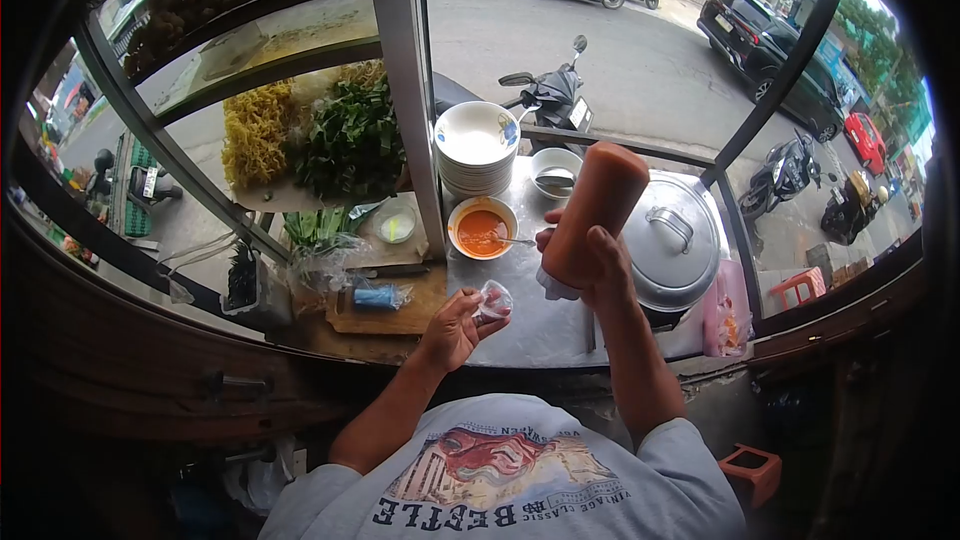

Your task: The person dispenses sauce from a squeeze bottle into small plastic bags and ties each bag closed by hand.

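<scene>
My left hand (pixel 452 333) pinches a small clear plastic bag (pixel 494 300) with a little something reddish in it, held over the front of the metal counter. In my right hand (pixel 610 265) is a large orange-red sauce bottle (pixel 600 202), tilted with its pale cap end down and toward the bag. A gap separates the cap from the bag. Just beyond, a bowl of orange-red sauce (pixel 483 227) has a spoon in it. Behind that bowl rises a stack of white bowls (pixel 477 145). My right forearm passes beside a big lidded metal pot (pixel 675 240).
A glass case on the left holds yellow noodles (pixel 257 140) and chopped greens (pixel 355 135). Below it are a wooden cutting board (pixel 380 312), a knife (pixel 395 270) and a blue roll (pixel 376 297). A smaller bowl (pixel 555 175) and a pink plastic bag (pixel 727 310) flank the pot.
</scene>
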`<move>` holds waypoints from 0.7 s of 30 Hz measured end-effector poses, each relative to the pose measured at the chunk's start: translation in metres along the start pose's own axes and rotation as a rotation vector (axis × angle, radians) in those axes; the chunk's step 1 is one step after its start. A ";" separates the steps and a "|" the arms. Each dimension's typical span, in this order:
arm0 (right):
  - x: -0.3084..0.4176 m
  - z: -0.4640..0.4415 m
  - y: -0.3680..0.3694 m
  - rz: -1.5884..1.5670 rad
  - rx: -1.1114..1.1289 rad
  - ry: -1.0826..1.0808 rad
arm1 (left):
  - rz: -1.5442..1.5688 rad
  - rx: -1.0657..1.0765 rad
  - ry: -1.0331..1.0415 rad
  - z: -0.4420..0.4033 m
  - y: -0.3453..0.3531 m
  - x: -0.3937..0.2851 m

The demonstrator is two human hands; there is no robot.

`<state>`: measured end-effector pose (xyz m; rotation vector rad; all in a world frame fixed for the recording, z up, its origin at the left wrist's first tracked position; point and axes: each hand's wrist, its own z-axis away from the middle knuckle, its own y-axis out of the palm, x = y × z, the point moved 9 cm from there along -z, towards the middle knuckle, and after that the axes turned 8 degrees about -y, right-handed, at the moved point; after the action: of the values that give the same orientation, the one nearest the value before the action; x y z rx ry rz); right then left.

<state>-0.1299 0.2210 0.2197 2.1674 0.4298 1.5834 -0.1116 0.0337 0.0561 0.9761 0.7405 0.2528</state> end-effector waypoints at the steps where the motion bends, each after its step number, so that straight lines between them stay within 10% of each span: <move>1: 0.032 -0.010 0.013 0.036 0.051 -0.139 | 0.021 0.033 -0.001 0.000 0.014 -0.004; 7: 0.088 -0.004 0.055 0.262 0.143 -0.696 | -0.003 0.200 0.046 0.003 0.077 -0.018; 21: -0.004 -0.005 0.030 0.191 0.081 -0.277 | 0.016 0.254 0.076 0.010 0.083 -0.025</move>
<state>-0.1362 0.1938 0.2331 2.5082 0.2088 1.3476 -0.1129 0.0604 0.1391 1.2188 0.8487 0.2136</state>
